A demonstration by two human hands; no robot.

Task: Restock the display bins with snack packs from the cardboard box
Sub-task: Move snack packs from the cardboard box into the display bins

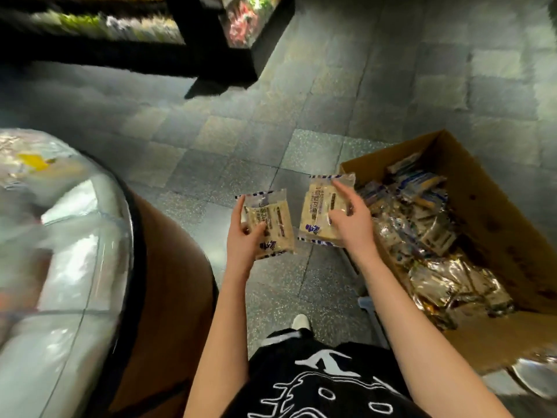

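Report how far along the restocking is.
Done: unclear; the display bin at left is too blurred to judge. In hand: the left hand holds one snack pack, the right hand a second pack. Left: the cardboard box holds many packs.

My left pack (272, 226) and right pack (319, 215) wear clear, glossy plastic film. The cardboard box (482, 200) is matt brown; the wrappers (422, 233) inside gleam like foil. The floor tiles (265, 158) are speckled stone, faintly shiny. My top (280, 366) is black cloth.
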